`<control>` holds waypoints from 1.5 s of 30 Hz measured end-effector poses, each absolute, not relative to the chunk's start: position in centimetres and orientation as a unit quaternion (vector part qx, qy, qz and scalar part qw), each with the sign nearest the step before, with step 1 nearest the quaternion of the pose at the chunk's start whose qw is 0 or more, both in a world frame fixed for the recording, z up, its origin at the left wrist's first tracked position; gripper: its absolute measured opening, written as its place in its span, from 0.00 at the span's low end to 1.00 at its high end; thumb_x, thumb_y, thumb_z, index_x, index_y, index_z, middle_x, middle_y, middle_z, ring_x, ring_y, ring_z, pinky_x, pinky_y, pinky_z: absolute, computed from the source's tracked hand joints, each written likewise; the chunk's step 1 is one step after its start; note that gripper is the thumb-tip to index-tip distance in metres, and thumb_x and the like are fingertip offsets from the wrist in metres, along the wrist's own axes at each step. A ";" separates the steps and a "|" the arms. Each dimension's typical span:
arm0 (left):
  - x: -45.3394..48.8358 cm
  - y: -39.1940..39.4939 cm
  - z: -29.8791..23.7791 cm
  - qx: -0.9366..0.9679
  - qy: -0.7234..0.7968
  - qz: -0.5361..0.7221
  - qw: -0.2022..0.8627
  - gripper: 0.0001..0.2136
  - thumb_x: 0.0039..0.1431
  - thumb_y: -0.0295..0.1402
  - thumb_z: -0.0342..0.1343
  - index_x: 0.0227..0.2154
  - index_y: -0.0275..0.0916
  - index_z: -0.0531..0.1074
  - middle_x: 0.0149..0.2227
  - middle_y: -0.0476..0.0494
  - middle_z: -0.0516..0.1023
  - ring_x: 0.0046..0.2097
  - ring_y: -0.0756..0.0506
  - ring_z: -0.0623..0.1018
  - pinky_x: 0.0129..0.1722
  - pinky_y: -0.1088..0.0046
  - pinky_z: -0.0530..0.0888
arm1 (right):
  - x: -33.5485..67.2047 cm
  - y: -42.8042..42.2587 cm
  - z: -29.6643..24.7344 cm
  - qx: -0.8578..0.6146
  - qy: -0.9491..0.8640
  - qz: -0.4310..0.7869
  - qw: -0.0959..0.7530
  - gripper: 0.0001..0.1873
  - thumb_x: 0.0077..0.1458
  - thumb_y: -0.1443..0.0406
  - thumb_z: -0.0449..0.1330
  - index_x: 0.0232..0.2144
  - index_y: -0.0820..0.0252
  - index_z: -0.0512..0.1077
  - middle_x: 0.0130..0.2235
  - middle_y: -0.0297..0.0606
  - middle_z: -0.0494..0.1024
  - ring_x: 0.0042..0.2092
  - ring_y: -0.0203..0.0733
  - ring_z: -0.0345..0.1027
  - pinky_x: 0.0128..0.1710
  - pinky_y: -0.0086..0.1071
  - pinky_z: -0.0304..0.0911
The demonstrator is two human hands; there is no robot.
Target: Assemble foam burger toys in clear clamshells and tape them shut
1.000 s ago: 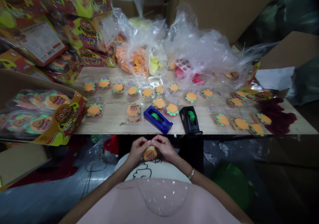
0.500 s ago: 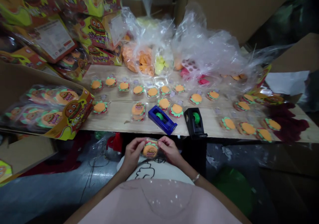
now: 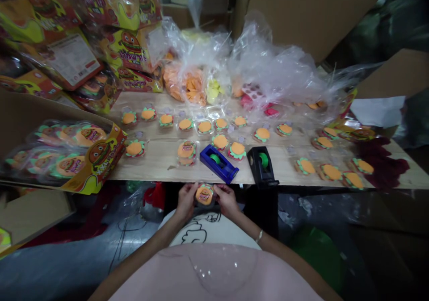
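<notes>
My left hand (image 3: 186, 199) and my right hand (image 3: 226, 199) together grip a small clear-packed burger toy (image 3: 204, 194), orange with a printed label, just below the front edge of the wooden table (image 3: 161, 165). Each hand pinches one side of the pack. A blue tape dispenser (image 3: 218, 162) lies right above my hands, and a black tape dispenser (image 3: 262, 166) stands to its right. Several more burger toys, such as the closed pack (image 3: 186, 152), lie in rows across the table.
An open yellow display box (image 3: 80, 156) with packed burgers sits at the left. Stacked printed boxes (image 3: 72, 60) fill the back left. Clear plastic bags (image 3: 268, 66) with orange and yellow parts heap at the back. Dark red cloth (image 3: 385, 162) lies at right.
The burger pack has risen from my lap toward the table edge and turned label-up. Both hands stayed on it, shifting from its top to its sides.
</notes>
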State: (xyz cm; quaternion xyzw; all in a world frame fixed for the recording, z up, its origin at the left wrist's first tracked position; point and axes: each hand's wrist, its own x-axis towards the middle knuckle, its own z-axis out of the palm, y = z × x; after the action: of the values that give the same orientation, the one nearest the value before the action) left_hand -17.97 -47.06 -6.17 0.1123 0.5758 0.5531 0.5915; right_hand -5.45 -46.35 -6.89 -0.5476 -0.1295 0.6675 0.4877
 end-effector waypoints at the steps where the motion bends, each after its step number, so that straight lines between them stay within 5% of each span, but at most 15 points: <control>1: -17.9 -47.0 -6.3 0.115 0.577 0.555 0.589 0.21 0.32 0.43 0.69 0.22 0.35 0.65 0.23 0.49 0.75 0.26 0.49 0.74 0.29 0.74 0.71 | -5.4 -46.2 -6.9 -0.551 -0.126 0.667 0.485 0.24 0.23 0.53 0.72 0.20 0.61 0.69 0.21 0.31 0.72 0.24 0.36 0.64 0.27 0.33 0.61; 9: -18.9 -48.4 -4.2 0.158 0.582 0.535 0.591 0.20 0.38 0.46 0.66 0.24 0.35 0.67 0.23 0.48 0.74 0.25 0.49 0.74 0.27 0.74 0.70 | -5.4 -46.9 -4.1 -0.534 -0.187 0.689 0.454 0.23 0.27 0.52 0.71 0.20 0.61 0.69 0.19 0.29 0.68 0.21 0.32 0.58 0.24 0.30 0.59; 14: -22.7 -49.6 -0.6 0.258 0.565 0.515 0.591 0.24 0.37 0.39 0.69 0.38 0.37 0.68 0.35 0.45 0.77 0.34 0.46 0.77 0.34 0.72 0.73 | -7.0 -46.2 -1.3 -0.479 -0.301 0.716 0.409 0.21 0.39 0.50 0.66 0.23 0.62 0.70 0.22 0.30 0.68 0.24 0.32 0.60 0.25 0.28 0.59; 20: -30.0 -42.7 -0.2 0.270 0.672 0.562 0.399 0.25 0.33 0.47 0.65 0.34 0.36 0.68 0.30 0.46 0.75 0.31 0.46 0.76 0.34 0.69 0.72 | -8.2 -44.9 -0.5 -0.471 -0.418 0.682 0.373 0.18 0.44 0.52 0.63 0.31 0.61 0.74 0.28 0.34 0.72 0.30 0.36 0.65 0.27 0.28 0.61; 25: -32.7 -39.3 -0.7 0.318 0.743 0.518 0.280 0.16 0.39 0.41 0.62 0.29 0.36 0.70 0.31 0.43 0.74 0.42 0.39 0.73 0.45 0.62 0.68 | -7.3 -45.1 -1.3 -0.489 -0.427 0.671 0.359 0.15 0.43 0.55 0.64 0.29 0.60 0.74 0.27 0.35 0.72 0.28 0.36 0.65 0.26 0.29 0.61; 29: -33.4 -40.8 -0.7 0.390 0.812 0.423 0.094 0.14 0.51 0.38 0.55 0.39 0.37 0.70 0.46 0.33 0.71 0.55 0.34 0.65 0.55 0.57 0.58 | -6.4 -45.2 -1.6 -0.495 -0.430 0.663 0.362 0.15 0.43 0.54 0.64 0.29 0.60 0.75 0.26 0.35 0.72 0.28 0.37 0.64 0.27 0.30 0.61; 33: -35.1 -41.1 -0.9 0.421 0.863 0.268 -0.073 0.22 0.56 0.42 0.50 0.49 0.32 0.64 0.48 0.27 0.70 0.51 0.32 0.68 0.50 0.57 0.63 | -6.4 -45.2 -2.0 -0.489 -0.432 0.673 0.349 0.16 0.43 0.54 0.64 0.29 0.60 0.75 0.26 0.35 0.72 0.27 0.36 0.63 0.27 0.30 0.60; 45: -35.9 -39.2 -1.0 0.414 0.891 0.177 -0.051 0.25 0.50 0.48 0.53 0.43 0.32 0.65 0.42 0.27 0.74 0.48 0.31 0.72 0.44 0.59 0.67 | -7.5 -45.0 -2.9 -0.464 -0.463 0.694 0.298 0.11 0.47 0.58 0.61 0.30 0.61 0.74 0.26 0.34 0.70 0.26 0.35 0.62 0.24 0.28 0.56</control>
State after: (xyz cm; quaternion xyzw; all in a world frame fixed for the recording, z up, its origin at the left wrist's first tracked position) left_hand -35.92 -39.25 -1.02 0.4145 0.8913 0.1765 -0.0514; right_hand -7.45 -44.99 -2.86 -0.4640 -0.4630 0.6940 0.2978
